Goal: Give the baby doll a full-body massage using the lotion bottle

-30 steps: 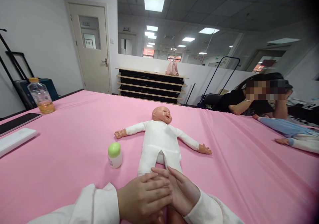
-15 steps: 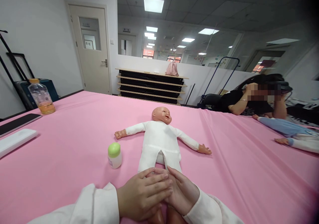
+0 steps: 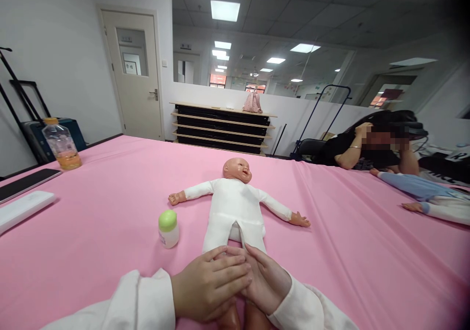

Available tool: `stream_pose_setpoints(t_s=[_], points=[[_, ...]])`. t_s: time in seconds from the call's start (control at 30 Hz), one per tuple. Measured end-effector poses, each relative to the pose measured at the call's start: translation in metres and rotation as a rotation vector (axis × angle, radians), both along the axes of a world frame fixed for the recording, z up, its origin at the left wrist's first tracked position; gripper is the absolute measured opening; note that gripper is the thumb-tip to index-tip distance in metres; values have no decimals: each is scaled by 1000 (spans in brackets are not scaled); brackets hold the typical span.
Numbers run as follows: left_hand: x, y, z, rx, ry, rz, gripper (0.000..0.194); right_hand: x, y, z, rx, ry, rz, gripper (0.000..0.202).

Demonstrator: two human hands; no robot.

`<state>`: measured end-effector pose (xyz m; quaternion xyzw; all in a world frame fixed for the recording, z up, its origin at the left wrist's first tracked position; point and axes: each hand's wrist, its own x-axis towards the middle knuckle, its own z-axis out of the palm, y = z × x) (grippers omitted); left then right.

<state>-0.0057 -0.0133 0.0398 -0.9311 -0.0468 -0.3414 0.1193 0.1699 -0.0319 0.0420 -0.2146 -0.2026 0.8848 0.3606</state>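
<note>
A baby doll in a white suit lies on its back with its arms spread, head away from me. Over its lower legs, my left hand rests across my right hand, its stretched fingers lying on the right palm. The right palm faces up and its fingers are partly covered by the left. I see nothing held between the two palms. Left of the doll stands a small bottle with a green cap, apart from both hands. The doll's bare feet are partly hidden below my hands.
A pink cloth covers the table. At the left are a drink bottle, a dark phone-like slab and a white oblong case. On the right lies another doll, with a person behind it.
My hands stay joined in nearly the same place, with the left fingers still across the right palm. The whole view has shifted very slightly.
</note>
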Motion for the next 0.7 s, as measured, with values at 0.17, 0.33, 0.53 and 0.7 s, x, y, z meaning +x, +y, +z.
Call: stream_pose_setpoints(t_s=[0.17,0.33,0.53,0.7], points=[[2,-2,3,-41,6,-26,35,-3,0,4,45,12,32,41],[1,-2,4,-56,36,-12,35,-3,0,4,48,10,20,41],[1,-4,2,-55,22,10,35,-3,1,3,28,5,11,43],[2,-7,0,-42,-5,62,34,-4,1,3,9,20,-17,40]])
